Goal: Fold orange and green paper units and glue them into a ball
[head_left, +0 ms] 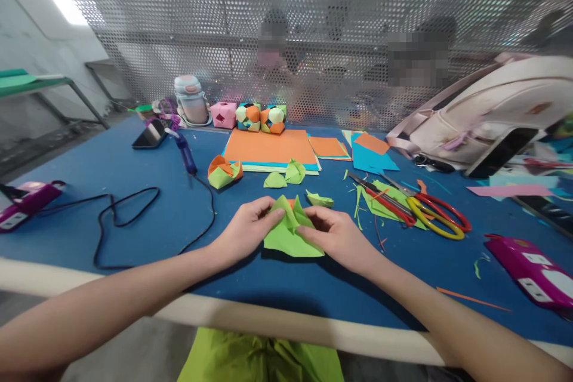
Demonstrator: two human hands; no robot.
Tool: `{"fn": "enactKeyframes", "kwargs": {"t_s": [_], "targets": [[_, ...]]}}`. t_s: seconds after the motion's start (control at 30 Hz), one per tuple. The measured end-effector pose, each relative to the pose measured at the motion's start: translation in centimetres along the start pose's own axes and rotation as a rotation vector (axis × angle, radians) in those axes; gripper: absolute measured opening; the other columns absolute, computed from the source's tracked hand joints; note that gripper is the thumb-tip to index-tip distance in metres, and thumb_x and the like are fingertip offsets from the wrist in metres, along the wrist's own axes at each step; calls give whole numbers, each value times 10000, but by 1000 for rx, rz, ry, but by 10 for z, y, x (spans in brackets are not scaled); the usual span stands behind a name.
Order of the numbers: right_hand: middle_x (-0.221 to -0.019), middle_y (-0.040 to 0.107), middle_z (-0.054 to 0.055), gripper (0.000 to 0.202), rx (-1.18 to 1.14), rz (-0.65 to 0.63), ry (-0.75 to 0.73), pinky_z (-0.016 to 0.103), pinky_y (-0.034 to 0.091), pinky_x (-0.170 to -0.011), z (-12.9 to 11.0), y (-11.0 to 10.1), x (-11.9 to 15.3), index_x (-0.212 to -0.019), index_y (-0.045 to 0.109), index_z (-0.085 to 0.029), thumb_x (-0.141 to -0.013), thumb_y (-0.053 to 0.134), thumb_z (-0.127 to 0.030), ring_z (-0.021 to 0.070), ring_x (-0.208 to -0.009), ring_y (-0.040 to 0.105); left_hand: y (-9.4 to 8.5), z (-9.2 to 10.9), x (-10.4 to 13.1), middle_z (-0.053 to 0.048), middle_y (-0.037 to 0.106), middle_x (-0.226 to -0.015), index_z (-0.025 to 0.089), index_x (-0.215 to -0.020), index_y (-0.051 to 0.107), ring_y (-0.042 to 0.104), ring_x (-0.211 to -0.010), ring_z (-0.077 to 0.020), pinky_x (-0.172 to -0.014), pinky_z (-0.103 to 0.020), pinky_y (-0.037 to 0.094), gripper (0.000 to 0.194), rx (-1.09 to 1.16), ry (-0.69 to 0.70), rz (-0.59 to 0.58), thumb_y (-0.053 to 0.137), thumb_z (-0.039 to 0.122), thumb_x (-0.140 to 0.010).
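Between my two hands is a sheet of green folding paper [293,237], partly creased, with a bit of orange showing at its upper edge. My left hand [250,224] pinches its left side between thumb and fingers. On the opposite side my right hand [338,236] grips the paper, thumb on top. Just beyond lie two small folded green pieces [295,172] and another green folded piece [320,199] near my right fingers. An orange and green folded paper cup shape [224,173] sits farther left.
Stacked coloured paper [268,146] lies behind, with folded paper cubes [260,118] at the mesh. Scissors [436,215] and green scraps [380,203] are on the right, near a backpack [492,107]. A glue gun [185,152] with a black cord and purple power strips [532,268] flank the work area.
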State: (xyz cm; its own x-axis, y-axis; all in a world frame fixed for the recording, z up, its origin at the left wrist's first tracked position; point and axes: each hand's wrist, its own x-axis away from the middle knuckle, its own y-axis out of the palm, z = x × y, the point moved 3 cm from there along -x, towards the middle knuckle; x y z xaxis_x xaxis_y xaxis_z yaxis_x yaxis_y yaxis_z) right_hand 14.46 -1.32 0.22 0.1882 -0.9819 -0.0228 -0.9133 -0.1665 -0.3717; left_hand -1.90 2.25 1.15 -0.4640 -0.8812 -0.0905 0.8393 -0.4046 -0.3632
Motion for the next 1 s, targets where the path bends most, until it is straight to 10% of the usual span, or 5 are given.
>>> {"fn": "enactKeyframes", "kwargs": {"t_s": [0.53,1.0], "targets": [[-657,555,-23,202,-64,19,28,239,367,-524,3,-3,-5,-722,587,-168,-789,553,-356,101,-566,464,7,-11,-2,33,572,-664,154,-752,505,548,-586,-86,-587,-211,438,139,685,-317,11,622,219,-714],[-866,652,32,261,-245,-26,95,336,473,-761,9,2,-7,-947,620,-161,-738,619,-317,172,-775,594,5,-11,-1,37,614,-680,161,-805,504,559,-582,-88,-573,-213,426,201,671,-297,63,645,286,-731]]}}
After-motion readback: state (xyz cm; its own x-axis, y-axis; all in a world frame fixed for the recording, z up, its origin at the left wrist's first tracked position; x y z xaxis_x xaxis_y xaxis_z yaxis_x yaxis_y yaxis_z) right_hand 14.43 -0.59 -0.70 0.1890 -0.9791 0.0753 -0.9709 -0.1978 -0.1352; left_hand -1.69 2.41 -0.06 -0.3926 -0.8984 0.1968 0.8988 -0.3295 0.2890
